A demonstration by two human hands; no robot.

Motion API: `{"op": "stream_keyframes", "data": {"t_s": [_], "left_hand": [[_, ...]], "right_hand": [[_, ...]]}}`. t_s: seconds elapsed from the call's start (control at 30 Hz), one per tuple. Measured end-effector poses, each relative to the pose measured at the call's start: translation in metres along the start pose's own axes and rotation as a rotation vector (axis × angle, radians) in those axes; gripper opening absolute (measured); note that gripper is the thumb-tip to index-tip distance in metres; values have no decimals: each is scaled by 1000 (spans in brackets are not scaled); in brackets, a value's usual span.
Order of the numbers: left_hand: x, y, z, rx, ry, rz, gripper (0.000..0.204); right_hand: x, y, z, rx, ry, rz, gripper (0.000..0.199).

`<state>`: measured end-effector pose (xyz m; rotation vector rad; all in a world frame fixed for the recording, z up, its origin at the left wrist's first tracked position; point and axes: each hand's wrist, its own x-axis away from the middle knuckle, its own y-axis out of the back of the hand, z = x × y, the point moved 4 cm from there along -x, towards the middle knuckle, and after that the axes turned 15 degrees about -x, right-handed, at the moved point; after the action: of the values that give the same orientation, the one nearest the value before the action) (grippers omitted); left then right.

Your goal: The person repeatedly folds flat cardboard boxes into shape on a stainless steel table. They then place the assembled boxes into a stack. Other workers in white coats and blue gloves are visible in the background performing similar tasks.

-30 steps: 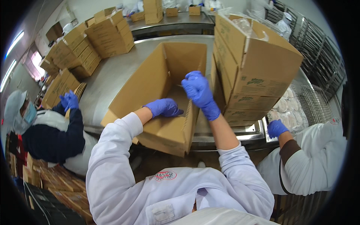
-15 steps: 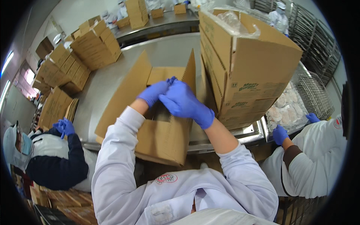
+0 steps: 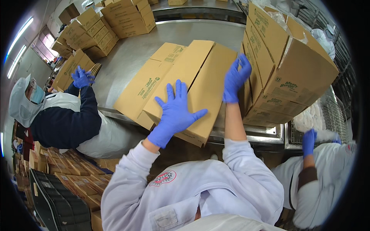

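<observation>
Fingers (image 3: 178, 89) of the left hand (image 3: 172, 115) spread on the smooth oblong cardboard box (image 3: 210, 86) beneath them, right hand (image 3: 236, 80) loosely bent beside it, contact I cannot tell from here, dull metal table (image 3: 129, 57) beyond, square-cornered box stack (image 3: 283, 77) to their right, strip lights (image 3: 20, 32) far left.

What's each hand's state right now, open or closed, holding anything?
Left hand: open, spread across the top of the carton, holding nothing.
Right hand: loosely open, partly curled by the carton's right edge, nothing visibly held.
</observation>
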<state>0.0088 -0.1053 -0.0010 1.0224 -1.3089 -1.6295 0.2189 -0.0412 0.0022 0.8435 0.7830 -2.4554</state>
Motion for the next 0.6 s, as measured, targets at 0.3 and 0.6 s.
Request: {"op": "stream_keyframes", "data": {"t_s": [0.3,0.6], "left_hand": [[83,20,60,460,12,-322,96],[-20,143,49,1932,-478,-865,50]], "right_hand": [[131,69,-32,-545,-1111,599,64],[-125,-30,373,-422,177,1192,40]]}}
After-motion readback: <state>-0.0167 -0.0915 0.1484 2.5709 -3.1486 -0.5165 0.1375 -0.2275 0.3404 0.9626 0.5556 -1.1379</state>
